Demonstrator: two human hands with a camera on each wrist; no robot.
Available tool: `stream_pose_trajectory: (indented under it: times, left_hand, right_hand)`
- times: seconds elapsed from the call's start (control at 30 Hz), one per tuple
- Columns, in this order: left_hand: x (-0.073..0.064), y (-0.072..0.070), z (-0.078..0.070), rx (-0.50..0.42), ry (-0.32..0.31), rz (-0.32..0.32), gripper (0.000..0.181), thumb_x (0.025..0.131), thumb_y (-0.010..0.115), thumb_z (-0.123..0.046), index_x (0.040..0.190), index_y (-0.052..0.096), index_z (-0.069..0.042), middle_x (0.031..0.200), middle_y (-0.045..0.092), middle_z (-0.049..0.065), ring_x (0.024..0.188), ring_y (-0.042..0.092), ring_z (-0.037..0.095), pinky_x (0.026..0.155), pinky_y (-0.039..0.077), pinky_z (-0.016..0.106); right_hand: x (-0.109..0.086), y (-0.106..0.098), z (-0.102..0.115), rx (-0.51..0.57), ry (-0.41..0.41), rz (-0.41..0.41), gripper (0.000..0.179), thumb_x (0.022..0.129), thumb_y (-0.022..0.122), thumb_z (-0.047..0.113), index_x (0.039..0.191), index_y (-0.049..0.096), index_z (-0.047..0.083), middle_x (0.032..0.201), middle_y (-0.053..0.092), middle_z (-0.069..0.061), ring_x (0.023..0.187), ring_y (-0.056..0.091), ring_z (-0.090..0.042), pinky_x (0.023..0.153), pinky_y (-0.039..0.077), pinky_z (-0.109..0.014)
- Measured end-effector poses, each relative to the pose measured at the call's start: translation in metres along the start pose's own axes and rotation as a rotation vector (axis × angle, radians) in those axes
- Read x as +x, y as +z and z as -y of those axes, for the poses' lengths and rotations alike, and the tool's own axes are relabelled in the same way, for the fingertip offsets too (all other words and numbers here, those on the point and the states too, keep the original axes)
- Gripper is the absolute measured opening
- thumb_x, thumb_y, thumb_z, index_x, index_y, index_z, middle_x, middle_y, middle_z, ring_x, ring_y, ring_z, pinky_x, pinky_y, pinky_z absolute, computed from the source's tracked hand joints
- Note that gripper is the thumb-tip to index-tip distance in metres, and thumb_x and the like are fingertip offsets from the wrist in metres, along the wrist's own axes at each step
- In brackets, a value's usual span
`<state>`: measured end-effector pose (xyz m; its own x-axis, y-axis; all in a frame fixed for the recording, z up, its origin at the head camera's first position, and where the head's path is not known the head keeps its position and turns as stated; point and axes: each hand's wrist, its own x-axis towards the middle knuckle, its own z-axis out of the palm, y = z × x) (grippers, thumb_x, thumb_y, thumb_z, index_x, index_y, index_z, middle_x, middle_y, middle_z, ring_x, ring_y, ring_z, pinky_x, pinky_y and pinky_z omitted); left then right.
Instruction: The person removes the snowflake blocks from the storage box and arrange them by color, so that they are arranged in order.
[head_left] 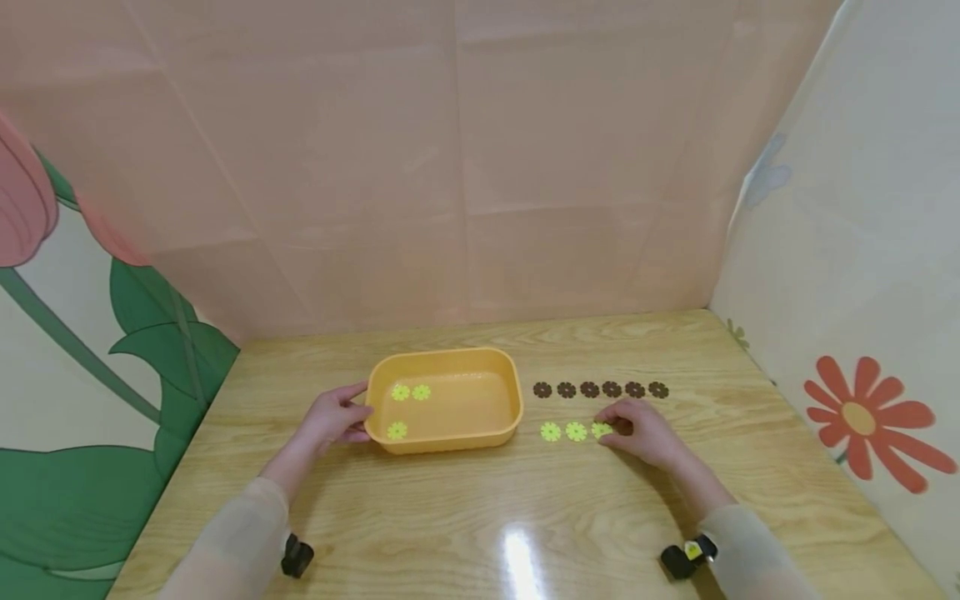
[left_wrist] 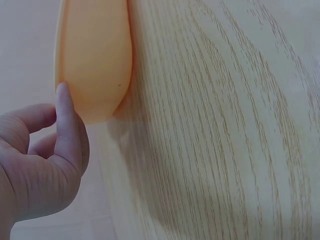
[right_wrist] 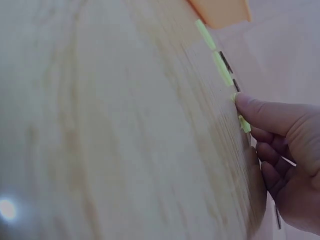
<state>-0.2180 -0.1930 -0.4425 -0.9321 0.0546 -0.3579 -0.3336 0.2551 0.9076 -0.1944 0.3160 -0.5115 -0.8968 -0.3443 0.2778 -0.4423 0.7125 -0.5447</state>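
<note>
On a wooden bench [head_left: 420,517], a left hand [head_left: 335,418] grips an orange tray [head_left: 465,407].
The right hand [head_left: 643,432] pinches a lime flower [head_left: 599,430]; brown flowers [head_left: 589,389] lie beyond.

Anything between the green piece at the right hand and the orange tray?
Yes: two other green pieces lie on the table between the right hand and the tray, whose raised side wall also stands in the way.
</note>
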Motion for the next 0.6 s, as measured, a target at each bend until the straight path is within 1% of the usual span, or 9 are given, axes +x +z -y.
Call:
stream_pose_trajectory:
  times: [0.1, 0.23, 0.33, 0.5, 0.6]
  left_hand:
    - [0.0, -0.001, 0.0, 0.01, -0.005, 0.0, 0.06, 0.096, 0.061, 0.001, 0.151, 0.038, -0.002, 0.097, 0.054, 0.019, 0.072, 0.065, 0.02, 0.064, 0.063, 0.033]
    - [0.001, -0.001, -0.001, 0.019, -0.015, -0.002, 0.06, 0.096, 0.061, -0.001, 0.151, 0.038, -0.003, 0.098, 0.053, 0.018, 0.074, 0.064, 0.022, 0.066, 0.063, 0.034]
    - [0.001, 0.0, -0.001, 0.018, -0.018, -0.002, 0.06, 0.096, 0.062, -0.001, 0.151, 0.039, -0.004, 0.097, 0.053, 0.017, 0.075, 0.064, 0.022, 0.067, 0.063, 0.034]
    - [0.0, 0.0, -0.002, 0.022, -0.019, -0.004, 0.06, 0.096, 0.062, -0.001, 0.151, 0.039, -0.004, 0.097, 0.053, 0.018, 0.074, 0.064, 0.022, 0.066, 0.064, 0.034]
    - [0.0, 0.0, -0.002, 0.02, -0.019, -0.01, 0.059, 0.096, 0.062, 0.0, 0.151, 0.04, -0.003, 0.097, 0.054, 0.018, 0.074, 0.064, 0.022, 0.065, 0.063, 0.034]
  right_hand:
    - [-0.001, -0.001, -0.001, 0.022, -0.005, -0.002, 0.03, 0.078, 0.085, 0.016, 0.104, 0.073, 0.009, 0.096, 0.063, 0.001, 0.087, 0.057, -0.018, 0.075, 0.053, -0.029]
    - [0.0, -0.003, -0.003, 0.108, 0.018, 0.015, 0.028, 0.083, 0.08, 0.012, 0.109, 0.071, 0.005, 0.097, 0.065, -0.002, 0.086, 0.058, -0.016, 0.074, 0.054, -0.026]
    - [0.001, -0.005, -0.003, 0.157, 0.031, 0.013, 0.027, 0.086, 0.076, 0.008, 0.111, 0.069, 0.001, 0.094, 0.065, -0.003, 0.083, 0.059, -0.014, 0.071, 0.056, -0.025]
    - [0.008, -0.01, 0.0, 0.121, 0.029, -0.025, 0.03, 0.087, 0.076, 0.009, 0.114, 0.067, -0.001, 0.093, 0.064, -0.003, 0.081, 0.057, -0.013, 0.069, 0.055, -0.024]
    - [0.018, -0.013, 0.012, 0.111, -0.001, -0.032, 0.031, 0.087, 0.075, 0.007, 0.115, 0.067, -0.002, 0.098, 0.066, -0.008, 0.086, 0.06, -0.02, 0.073, 0.057, -0.03]
